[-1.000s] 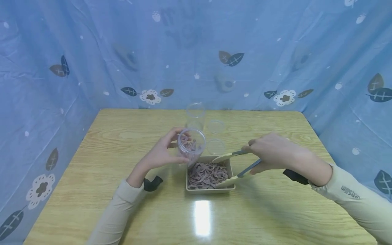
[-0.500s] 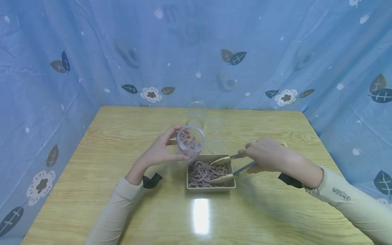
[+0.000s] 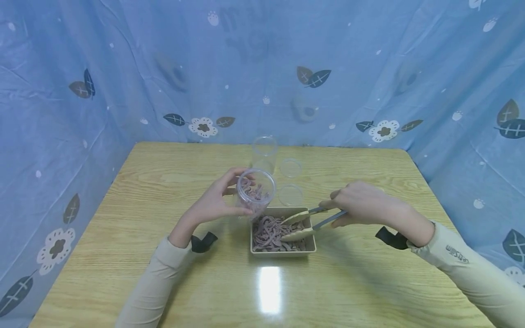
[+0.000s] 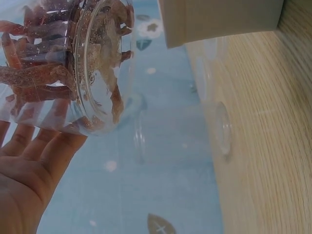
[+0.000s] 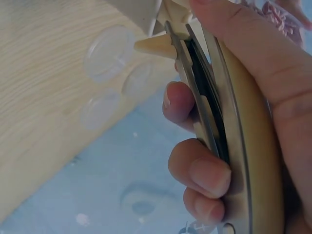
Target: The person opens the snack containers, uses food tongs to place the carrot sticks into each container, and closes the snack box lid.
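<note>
My left hand grips a clear plastic jar, tilted, its open mouth toward the box. Brownish-purple strips that look like dried meat lie inside it. My right hand holds tongs with metal arms and cream tips; in the right wrist view the fingers wrap round the tong handles. Both tong tips reach into a cream rectangular box, among more of the same strips. The tips stand apart, and whether strips lie between them is hard to tell.
Behind the held jar stands another clear jar near the table's far edge. Two clear round lids lie flat to its right, the nearer one close behind the box. A blue patterned curtain hangs round the wooden table.
The tong tips have moved a little left and deeper into the strips, drawing slightly closer together. My left hand and the jar stay almost in place.
</note>
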A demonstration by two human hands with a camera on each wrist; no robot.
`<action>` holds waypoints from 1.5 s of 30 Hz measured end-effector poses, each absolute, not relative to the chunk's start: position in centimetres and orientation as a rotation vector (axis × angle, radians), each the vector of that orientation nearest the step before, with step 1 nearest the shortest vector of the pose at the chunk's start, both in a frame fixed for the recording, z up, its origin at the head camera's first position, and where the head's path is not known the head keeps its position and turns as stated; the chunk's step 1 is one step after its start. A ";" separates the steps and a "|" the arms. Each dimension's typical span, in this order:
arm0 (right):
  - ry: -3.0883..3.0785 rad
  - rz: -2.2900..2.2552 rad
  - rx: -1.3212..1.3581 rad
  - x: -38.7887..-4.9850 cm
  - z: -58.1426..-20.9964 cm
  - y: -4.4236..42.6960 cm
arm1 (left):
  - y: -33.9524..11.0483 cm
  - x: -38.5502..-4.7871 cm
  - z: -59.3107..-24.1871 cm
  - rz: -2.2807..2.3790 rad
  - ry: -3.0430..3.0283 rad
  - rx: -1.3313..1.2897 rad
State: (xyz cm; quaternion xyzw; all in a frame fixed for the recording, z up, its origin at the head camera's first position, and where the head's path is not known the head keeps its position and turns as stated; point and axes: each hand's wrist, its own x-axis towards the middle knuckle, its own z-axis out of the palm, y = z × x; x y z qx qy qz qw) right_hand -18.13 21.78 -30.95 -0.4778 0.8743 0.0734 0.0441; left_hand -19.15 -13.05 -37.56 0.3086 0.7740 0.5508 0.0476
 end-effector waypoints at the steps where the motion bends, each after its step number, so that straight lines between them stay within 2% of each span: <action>1: 2.668 0.225 -1.465 -18.2 -30.9 21.8 | -13.1 -19.1 -37.5 1.681 2.358 0.940; 19: 2.683 -0.046 -1.363 -18.4 -30.7 23.6 | -13.4 -19.1 -37.4 1.559 2.452 0.903; 35: 2.751 -0.273 -1.380 -18.0 -31.6 25.8 | -14.6 -18.7 -36.7 1.157 2.653 1.176; 45: 2.762 -0.390 -1.425 -17.5 -31.8 26.2 | -14.9 -18.1 -36.2 0.989 2.722 1.178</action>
